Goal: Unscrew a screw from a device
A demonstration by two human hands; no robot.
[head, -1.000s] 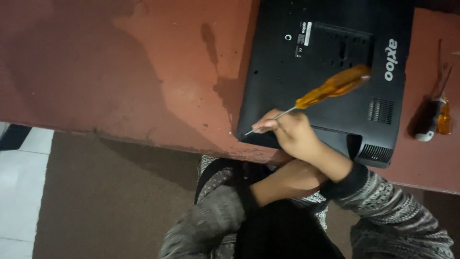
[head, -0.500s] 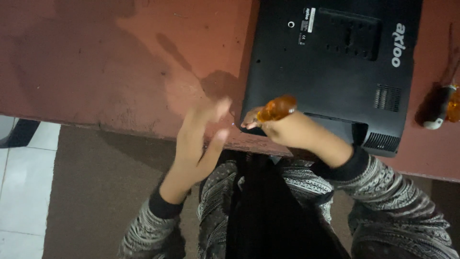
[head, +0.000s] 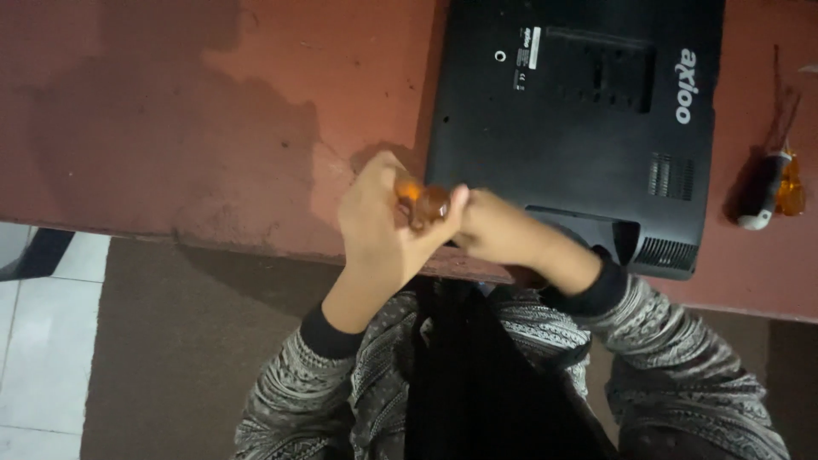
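A black laptop (head: 579,128) lies upside down on a reddish-brown table (head: 213,128), its near corner at the table's front edge. My left hand (head: 383,226) wraps around the orange translucent handle of a screwdriver (head: 423,203), which points end-on toward the camera. My right hand (head: 503,238) grips the same screwdriver from the other side, just at the laptop's near left corner. The screwdriver's shaft and tip are hidden behind my hands.
A second tool with an orange and white handle (head: 771,192) lies on the table to the right of the laptop. Below the table edge are a dark mat (head: 170,341) and white floor tiles (head: 43,341). My patterned sleeves fill the bottom of the view.
My left hand has come up from below the table and closed on the screwdriver handle beside my right hand. The screwdriver has swung from lying slanted over the laptop to pointing up at the camera.
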